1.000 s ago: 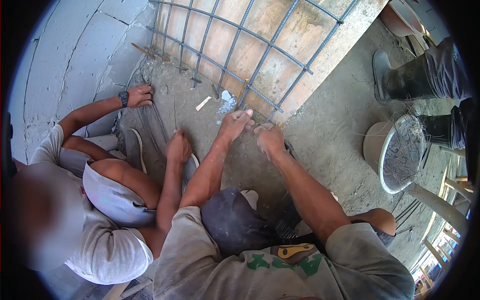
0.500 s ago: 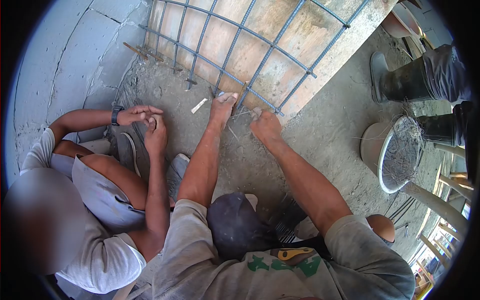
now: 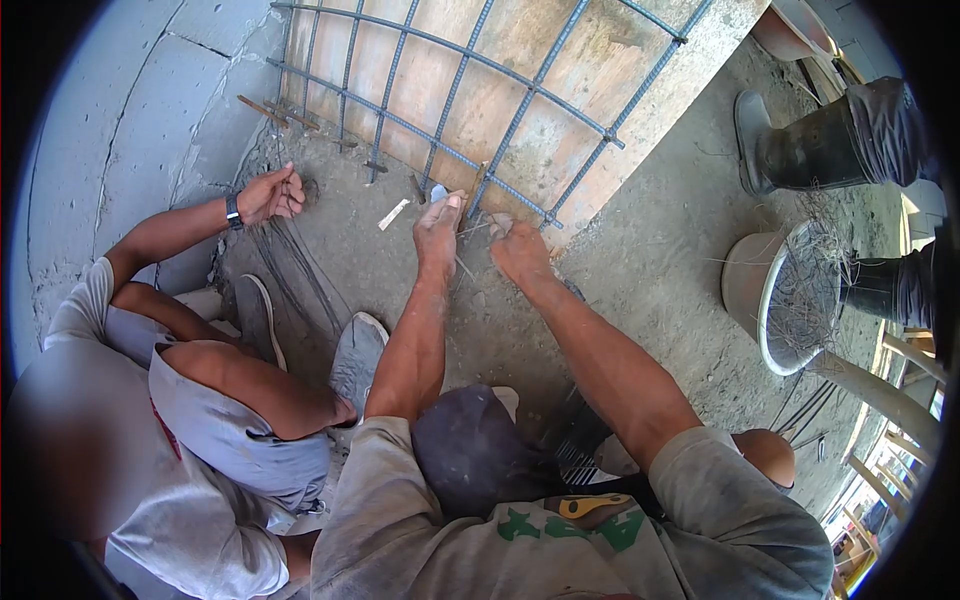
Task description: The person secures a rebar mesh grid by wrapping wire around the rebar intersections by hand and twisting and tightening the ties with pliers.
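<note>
My left hand (image 3: 437,228) is closed at the lower edge of a rebar grid (image 3: 535,88), thumb pressed against the fingers. A small pale bluish thing shows at its fingertips, too little visible to name. My right hand (image 3: 517,252) is curled into a fist just to the right, below the lowest bar. A thin strand of tie wire (image 3: 474,229) spans the gap between both hands. Its ends disappear into the fingers. The grid's bars lie over a wooden panel (image 3: 625,75), and a short rusty-brown piece (image 3: 478,186) stands between my hands at the edge.
On the left crouches a co-worker, one hand (image 3: 270,194) raised near the block wall (image 3: 95,120). Loose wires (image 3: 290,265) lie beside their shoe (image 3: 358,352). A bucket (image 3: 745,275) of tangled wire stands right, near another person's boots (image 3: 810,155).
The co-worker's hands have parted: the watch hand moved up toward the wall, the other withdrew from view. My hands stay by the grid's edge. The view has shifted slightly.
</note>
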Available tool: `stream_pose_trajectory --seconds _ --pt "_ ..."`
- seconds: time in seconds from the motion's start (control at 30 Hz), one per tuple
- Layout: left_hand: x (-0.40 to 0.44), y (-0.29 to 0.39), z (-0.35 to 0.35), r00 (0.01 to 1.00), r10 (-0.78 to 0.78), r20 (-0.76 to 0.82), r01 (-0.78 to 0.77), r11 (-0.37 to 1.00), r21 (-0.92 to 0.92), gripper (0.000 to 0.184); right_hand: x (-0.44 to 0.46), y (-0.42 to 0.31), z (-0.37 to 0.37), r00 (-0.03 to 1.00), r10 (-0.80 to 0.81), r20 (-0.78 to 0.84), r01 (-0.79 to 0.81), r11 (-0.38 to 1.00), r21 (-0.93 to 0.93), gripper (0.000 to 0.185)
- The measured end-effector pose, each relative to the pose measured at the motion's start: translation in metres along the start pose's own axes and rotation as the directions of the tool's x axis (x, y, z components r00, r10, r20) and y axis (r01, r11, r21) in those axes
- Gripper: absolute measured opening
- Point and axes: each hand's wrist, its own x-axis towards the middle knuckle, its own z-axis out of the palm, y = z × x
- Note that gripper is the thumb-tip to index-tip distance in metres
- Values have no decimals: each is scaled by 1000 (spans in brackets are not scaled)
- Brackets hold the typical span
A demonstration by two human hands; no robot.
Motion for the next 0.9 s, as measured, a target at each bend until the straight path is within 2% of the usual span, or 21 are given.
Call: stream_pose_trajectory --seconds 0.1,0.17,0.37,0.5,0.6,0.67,0.77,0.9 --pt "-2 -3 -4 998 61 24 -63 991 122 28 -2 2 3 996 -24 84 21 999 29 32" --pt "-11 2 -3 994 98 43 -105 972 211 28 -4 5 10 996 -41 73 37 998 57 32" --pt "-19 19 -1 999 -3 41 -3 990 138 35 -13 -4 7 992 -49 113 37 994 104 32" --pt "-16 7 -8 989 -145 33 144 989 22 37 -26 -22 -10 992 -37 120 21 992 127 34" --pt "-12 5 -10 975 -217 51 219 975 -34 40 -23 -16 -5 983 9 181 -24 996 80 34" --pt "-8 -1 -11 969 -238 71 242 969 -50 43 -24 -17 -4 989 6 150 -13 999 43 34" --pt "-7 -2 -7 974 -221 53 224 973 -61 37 -31 -23 -7 989 15 146 -17 1000 9 34" --pt "-13 -4 2 959 -245 145 257 963 -76 29 -40 -32 -12 987 39 158 -33 999 -41 34"
